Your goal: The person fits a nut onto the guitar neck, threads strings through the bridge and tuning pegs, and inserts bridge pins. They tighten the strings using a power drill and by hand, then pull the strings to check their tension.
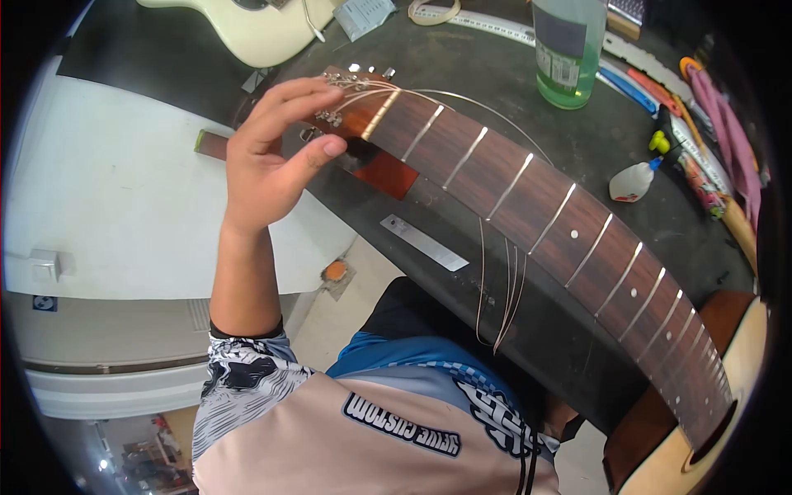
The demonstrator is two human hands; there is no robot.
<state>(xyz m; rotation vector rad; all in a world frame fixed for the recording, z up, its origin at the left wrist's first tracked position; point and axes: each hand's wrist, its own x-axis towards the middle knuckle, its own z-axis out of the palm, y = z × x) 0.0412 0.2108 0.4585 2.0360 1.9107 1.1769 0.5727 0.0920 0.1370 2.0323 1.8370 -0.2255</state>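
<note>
Left hand: our left hand (268,157) is raised at the headstock end of the guitar neck, fingers (309,89) curled half-open over the tuning posts, thumb (323,150) pressed under the edge near the nut; we cannot tell whether it pinches a string
Right hand: out of sight
Guitar neck: the dark brown rosewood fretboard with silver frets and white dot inlays (528,206) runs diagonally across the dark table (495,74), its reddish headstock by our hand, its far end joining the pale-topped acoustic guitar body (726,388)
Strings: loose thin metal strings (503,297) hang slack off the near side of the neck, others bunch at the tuning posts
Steel ruler: a short flat silver ruler (423,242) lies on the table just below the neck
Bottle: a clear plastic bottle of green liquid (568,49) stands beyond the neck
Glue: a small white squeeze bottle with blue nozzle (634,180) lies beyond the neck, near the green bottle
Cream guitar: a cream electric guitar body (247,29) lies beyond the headstock
</note>
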